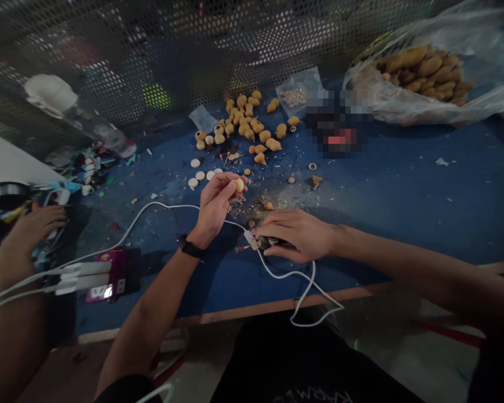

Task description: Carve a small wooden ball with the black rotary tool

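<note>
Between the fingertips of my left hand (218,200) is a small pale yellow round piece (239,186). My right hand (297,235) is wrapped round a dark tool (269,242) low over the blue table; its thin tip points left, and much of its body is hidden under the palm. A white cable (285,274) runs by the tool. Shavings and a small yellowish piece (269,206) lie just beyond my right fingers. Past my left hand are several flat white discs (200,176) and a pile of small tan gourds (243,115).
At the back right lies a clear plastic bag of larger gourds (428,73). A small bag (296,95) sits beside the pile. A purple power strip (117,274) with white plugs is at left, near another person's hand (29,226). Perforated metal stands behind.
</note>
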### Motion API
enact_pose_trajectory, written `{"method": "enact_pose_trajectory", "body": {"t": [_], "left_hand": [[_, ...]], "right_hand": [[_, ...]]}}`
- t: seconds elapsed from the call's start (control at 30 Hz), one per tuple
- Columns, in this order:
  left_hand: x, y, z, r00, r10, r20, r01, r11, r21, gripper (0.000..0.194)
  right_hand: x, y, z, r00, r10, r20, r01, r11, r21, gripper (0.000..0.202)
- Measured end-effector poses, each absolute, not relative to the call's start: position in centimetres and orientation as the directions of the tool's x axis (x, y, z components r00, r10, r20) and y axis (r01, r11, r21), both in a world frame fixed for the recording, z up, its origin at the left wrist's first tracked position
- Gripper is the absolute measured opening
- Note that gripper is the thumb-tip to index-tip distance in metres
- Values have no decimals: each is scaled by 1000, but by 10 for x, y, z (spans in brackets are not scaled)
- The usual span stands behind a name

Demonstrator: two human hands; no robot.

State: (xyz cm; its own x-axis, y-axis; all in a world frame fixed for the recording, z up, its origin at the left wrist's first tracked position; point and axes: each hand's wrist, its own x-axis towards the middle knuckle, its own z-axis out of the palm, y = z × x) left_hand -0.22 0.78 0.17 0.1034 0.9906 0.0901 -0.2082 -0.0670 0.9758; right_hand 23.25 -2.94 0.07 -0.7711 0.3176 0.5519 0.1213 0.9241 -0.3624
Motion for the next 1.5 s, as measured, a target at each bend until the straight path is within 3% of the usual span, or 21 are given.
{"method": "enact_pose_trajectory", "body": {"t": [0.17, 0.4, 0.6, 0.9, 1.0, 1.13, 1.5], "left_hand": [[-5, 8, -2, 40, 989, 142, -156, -134, 979, 40], [-4, -2, 14, 67, 947, 314, 80, -319, 945, 42], [-1, -9, 15, 97, 963, 251, 81, -259, 962, 45], [-1, -16, 8, 168, 948, 272, 42, -282, 958, 30], [1, -18, 6, 188, 942, 279, 46, -292, 955, 24], [1, -17, 2, 137, 937, 322, 22, -328, 944, 41], [-2, -17, 3, 189, 865, 465, 211, -499, 841, 34]], "right_hand": [[244, -19, 1, -622, 529, 578, 329, 846, -420, 30], [250, -4, -3, -532, 577, 620, 523, 800, -296, 31], [254, -1, -6, -557, 517, 651, 594, 795, -123, 34], [275, 3, -12, -599, 386, 701, 568, 823, 31, 29], [278, 3, -12, -589, 414, 694, 580, 815, 6, 27], [275, 2, -7, -554, 494, 670, 587, 803, -107, 25], [273, -4, -6, -579, 490, 652, 575, 812, -100, 26]]}}
